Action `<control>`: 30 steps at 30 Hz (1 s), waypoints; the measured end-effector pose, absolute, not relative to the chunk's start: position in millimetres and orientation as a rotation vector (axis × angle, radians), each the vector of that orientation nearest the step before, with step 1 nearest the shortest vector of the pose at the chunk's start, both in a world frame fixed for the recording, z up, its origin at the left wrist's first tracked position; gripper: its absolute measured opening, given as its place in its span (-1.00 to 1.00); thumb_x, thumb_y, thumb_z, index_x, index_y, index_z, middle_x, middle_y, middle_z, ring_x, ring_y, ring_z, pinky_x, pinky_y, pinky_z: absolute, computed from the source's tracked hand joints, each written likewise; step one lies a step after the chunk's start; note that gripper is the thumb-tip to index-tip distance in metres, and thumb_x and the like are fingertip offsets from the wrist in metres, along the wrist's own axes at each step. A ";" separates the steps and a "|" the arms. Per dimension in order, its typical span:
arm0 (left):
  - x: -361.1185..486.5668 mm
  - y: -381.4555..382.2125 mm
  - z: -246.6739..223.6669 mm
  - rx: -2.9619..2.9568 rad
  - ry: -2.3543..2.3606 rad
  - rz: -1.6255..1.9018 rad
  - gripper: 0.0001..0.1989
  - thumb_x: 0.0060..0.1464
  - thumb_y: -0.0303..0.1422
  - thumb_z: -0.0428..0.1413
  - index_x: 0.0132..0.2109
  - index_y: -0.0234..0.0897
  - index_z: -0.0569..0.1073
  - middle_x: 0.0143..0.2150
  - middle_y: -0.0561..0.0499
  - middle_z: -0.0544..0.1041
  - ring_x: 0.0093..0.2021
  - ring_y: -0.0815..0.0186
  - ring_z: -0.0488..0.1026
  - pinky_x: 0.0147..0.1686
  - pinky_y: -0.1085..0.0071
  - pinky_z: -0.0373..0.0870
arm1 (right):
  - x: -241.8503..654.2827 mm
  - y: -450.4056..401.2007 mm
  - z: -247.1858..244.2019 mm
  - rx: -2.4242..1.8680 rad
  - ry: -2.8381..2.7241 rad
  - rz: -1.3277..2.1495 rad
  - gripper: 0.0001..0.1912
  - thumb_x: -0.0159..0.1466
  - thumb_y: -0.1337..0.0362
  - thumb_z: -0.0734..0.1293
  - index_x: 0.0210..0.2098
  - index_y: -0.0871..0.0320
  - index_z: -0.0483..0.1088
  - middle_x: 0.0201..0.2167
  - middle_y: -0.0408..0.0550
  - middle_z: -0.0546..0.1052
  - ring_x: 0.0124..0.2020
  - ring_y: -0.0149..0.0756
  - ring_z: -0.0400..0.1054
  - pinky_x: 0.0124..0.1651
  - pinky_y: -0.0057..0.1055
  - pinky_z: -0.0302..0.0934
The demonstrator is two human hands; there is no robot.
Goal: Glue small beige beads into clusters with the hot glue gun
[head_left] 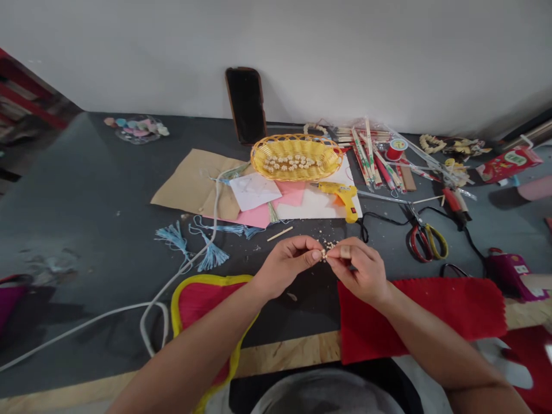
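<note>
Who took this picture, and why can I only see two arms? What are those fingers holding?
A camera worn on a person's head took this picture. It looks forward and down, so you see almost what the person sees. That's why only their arms show! There's no machine here, just their real left hand and right hand. Their fingertips are pinching a tiny pale cluster, too small to tell exactly what it is. On the dark work surface lie a yellow woven basket, a yellow glue gun, scissors, blue tassels and red felt.
</note>
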State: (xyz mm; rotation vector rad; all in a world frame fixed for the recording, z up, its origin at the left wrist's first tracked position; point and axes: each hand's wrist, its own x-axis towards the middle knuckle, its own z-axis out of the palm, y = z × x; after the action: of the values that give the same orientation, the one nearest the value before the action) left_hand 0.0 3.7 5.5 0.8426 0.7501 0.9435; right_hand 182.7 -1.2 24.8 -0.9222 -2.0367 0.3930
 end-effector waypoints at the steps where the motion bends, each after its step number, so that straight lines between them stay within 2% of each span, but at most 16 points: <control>1: 0.1 3.7 5.8 0.843 0.752 0.941 -0.80 -0.01 -0.26 0.29 -0.33 -0.33 0.56 -0.43 0.06 0.44 -0.43 0.43 0.24 -0.36 0.46 0.17 | 182.4 -1.0 24.7 -0.923 -2.038 0.393 -0.90 0.27 0.40 0.31 -0.23 0.10 0.43 -0.39 -0.07 0.56 -0.38 -0.36 0.48 -0.37 -0.47 0.41; 30: -0.9 3.8 7.3 0.955 0.820 0.899 -0.75 0.00 -0.20 0.27 -0.37 -0.34 0.54 -0.42 0.02 0.43 -0.38 0.37 0.28 -0.33 0.45 0.18 | 186.5 1.3 23.4 -0.844 -2.089 0.364 -0.87 0.27 0.43 0.28 -0.24 0.09 0.41 -0.38 -0.07 0.56 -0.38 -0.36 0.49 -0.35 -0.46 0.41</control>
State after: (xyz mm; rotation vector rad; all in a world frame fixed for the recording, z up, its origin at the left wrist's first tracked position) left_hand -0.9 3.8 7.3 0.9547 0.8202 0.8986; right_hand 186.5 1.3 23.4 -0.8435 -2.0893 0.3635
